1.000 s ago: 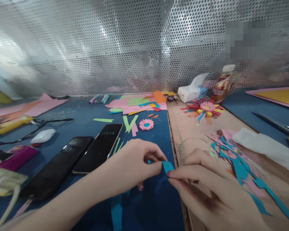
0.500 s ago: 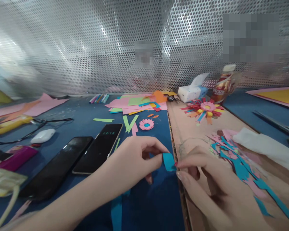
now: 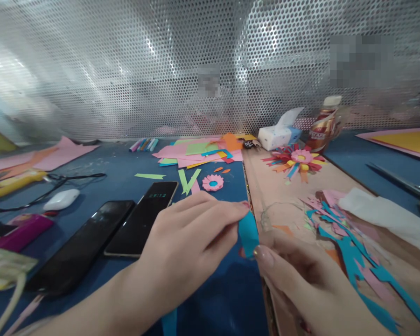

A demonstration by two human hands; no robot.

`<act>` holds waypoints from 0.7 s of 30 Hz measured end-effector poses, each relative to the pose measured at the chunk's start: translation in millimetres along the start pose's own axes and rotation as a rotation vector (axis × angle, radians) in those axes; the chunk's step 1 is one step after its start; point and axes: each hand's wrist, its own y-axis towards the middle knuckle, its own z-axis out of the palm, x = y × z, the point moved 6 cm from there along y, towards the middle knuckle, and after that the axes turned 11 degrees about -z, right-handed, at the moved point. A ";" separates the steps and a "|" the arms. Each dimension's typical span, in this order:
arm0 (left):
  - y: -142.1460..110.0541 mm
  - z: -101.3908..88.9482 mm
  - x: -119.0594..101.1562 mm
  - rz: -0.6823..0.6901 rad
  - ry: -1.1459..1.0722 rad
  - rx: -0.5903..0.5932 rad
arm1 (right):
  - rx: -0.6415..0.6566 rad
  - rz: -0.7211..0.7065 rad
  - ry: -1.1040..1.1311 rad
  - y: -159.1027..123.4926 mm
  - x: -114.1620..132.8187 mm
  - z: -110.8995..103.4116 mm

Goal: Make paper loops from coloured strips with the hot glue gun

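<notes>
Between my two hands is a small blue strip of paper (image 3: 248,233). My left hand (image 3: 196,233) pinches its upper left edge between thumb and fingers. At the strip's lower right end, my right hand (image 3: 301,275) grips it with thumb and forefinger. Beyond my left hand lies a pink paper rosette (image 3: 213,182) with a blue centre. Another blue strip (image 3: 170,322) lies on the table under my left wrist. Blue and pink paper scraps (image 3: 350,252) are heaped to the right of my right hand.
Two phones (image 3: 87,242) and a white case (image 3: 62,199) lie at left. Coloured paper sheets (image 3: 199,151) are piled at the back. On the cardboard (image 3: 283,186) rests a multicoloured paper flower (image 3: 301,158). A tissue box (image 3: 278,136), a bottle (image 3: 324,123) and scissors (image 3: 402,179) are farther right.
My left hand has turned over the strip, its fingers now nearer the top edge. The blue strip has tilted more upright, and my right hand has shifted slightly down.
</notes>
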 end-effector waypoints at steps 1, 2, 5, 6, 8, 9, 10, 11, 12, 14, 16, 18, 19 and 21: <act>-1.8 -2.9 -3.1 0.049 -0.034 -0.067 | 0.012 0.051 0.028 0.1 -2.6 2.0; -3.5 -5.5 -5.2 0.085 -0.068 -0.130 | 0.024 0.112 0.060 0.0 -5.8 3.9; -4.4 -4.8 -7.0 0.146 -0.087 -0.189 | 0.064 0.271 0.161 -1.9 -14.4 8.4; -2.9 -2.5 -5.9 0.151 -0.044 -0.170 | 0.065 0.282 0.163 -1.9 -15.8 8.1; 2.6 -1.8 0.4 0.124 0.068 -0.160 | 0.048 0.276 0.124 -1.0 -18.7 5.2; 6.5 -4.5 5.8 0.087 0.123 -0.175 | 0.040 0.269 0.091 -0.1 -20.3 3.7; 10.7 -9.4 12.5 0.034 0.172 -0.201 | 0.035 0.262 0.055 1.3 -21.8 2.5; 14.7 -15.6 19.7 -0.022 0.209 -0.223 | 0.039 0.256 0.017 3.3 -22.9 1.9; 18.2 -21.9 27.2 -0.081 0.233 -0.224 | 0.054 0.254 -0.027 5.6 -23.8 2.0; 21.1 -30.9 41.7 -0.181 0.237 -0.130 | 0.120 0.256 -0.122 10.8 -24.5 4.0; 14.8 -33.1 52.1 -0.227 0.189 0.076 | 0.227 0.272 -0.234 14.8 -25.0 6.8; -2.2 -31.4 54.3 -0.185 0.132 0.302 | 0.342 0.282 -0.377 16.4 -25.9 7.7; -13.2 -30.5 52.5 -0.133 0.107 0.395 | 0.385 0.272 -0.459 16.7 -26.2 6.9; -35.5 -28.9 47.7 -0.038 0.071 0.522 | 0.437 0.221 -0.623 16.8 -26.2 3.7</act>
